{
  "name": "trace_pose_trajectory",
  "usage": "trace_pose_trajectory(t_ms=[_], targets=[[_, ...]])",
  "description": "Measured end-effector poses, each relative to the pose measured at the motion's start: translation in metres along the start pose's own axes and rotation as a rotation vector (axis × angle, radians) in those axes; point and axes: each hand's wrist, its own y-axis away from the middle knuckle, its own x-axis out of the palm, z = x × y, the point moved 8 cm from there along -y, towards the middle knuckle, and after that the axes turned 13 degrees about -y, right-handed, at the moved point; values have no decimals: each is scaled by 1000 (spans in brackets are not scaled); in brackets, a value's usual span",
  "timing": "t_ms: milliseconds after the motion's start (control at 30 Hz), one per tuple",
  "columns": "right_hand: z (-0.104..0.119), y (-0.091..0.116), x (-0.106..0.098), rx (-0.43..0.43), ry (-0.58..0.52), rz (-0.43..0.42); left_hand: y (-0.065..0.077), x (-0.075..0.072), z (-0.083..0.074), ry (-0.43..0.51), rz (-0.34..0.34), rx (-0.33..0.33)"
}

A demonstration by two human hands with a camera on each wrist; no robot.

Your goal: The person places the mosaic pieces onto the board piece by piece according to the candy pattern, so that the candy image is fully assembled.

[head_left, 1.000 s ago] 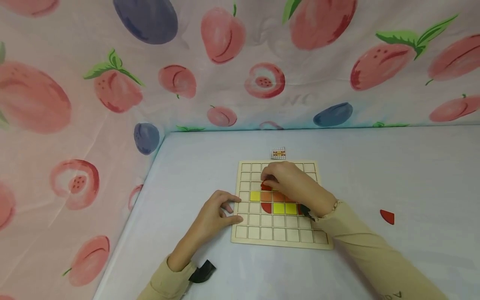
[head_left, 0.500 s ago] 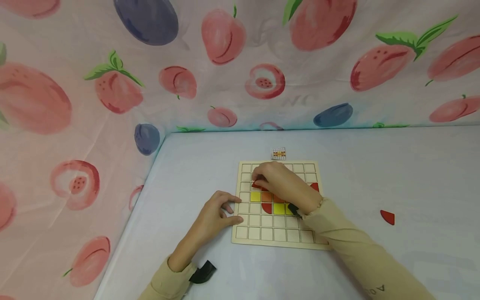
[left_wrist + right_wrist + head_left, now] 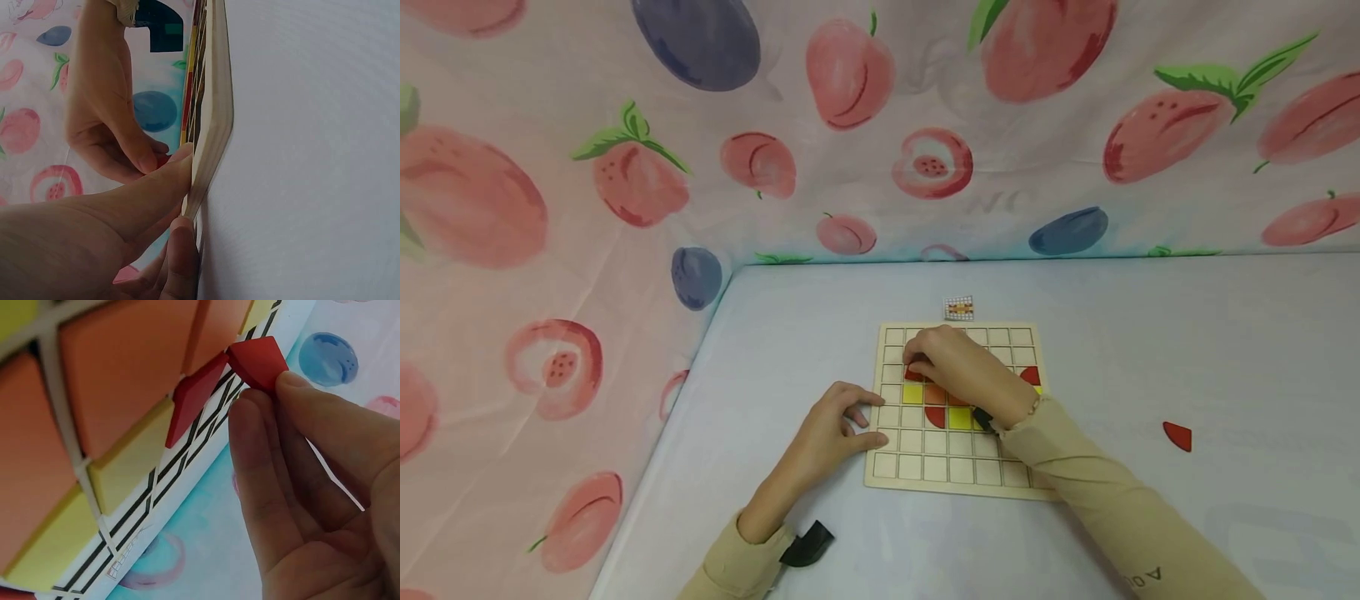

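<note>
Between thumb and fingertips, my right hand (image 3: pixel 962 367) pinches a red quarter-circle tile (image 3: pixel 259 359) over the wooden grid board (image 3: pixel 898 467). In the right wrist view, the held tile is tilted, its corner right at a red tile (image 3: pixel 197 400) lying in the grid. My left hand (image 3: pixel 823 429) touches the board's left edge with thumb and fingertips spread apart. On the board are a yellow square (image 3: pixel 913 393), an orange square (image 3: pixel 936 394), a red quarter-circle (image 3: pixel 936 417) below it and another red tile (image 3: pixel 1030 376) at the right. The right hand and forearm hide the middle.
A loose red quarter-circle tile (image 3: pixel 1177 436) lies on the white table to the board's right. Just behind the board is a small card (image 3: pixel 958 308) printed with a coloured grid pattern. Fruit-patterned cloth (image 3: pixel 925 217) hangs at the back and left.
My right hand has moved left across the board with the red tile, then stayed nearly still. A red tile at the board's right has come into view. The left hand keeps its place.
</note>
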Motion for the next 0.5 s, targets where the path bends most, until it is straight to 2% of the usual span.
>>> trace_pose_trajectory(t_ms=[167,500], targets=[[-1,-3,3,5,12,-1,0,-1,0,1,-4,3],[-5,-6,11,67,84,37,0,0,0,1,-2,21]])
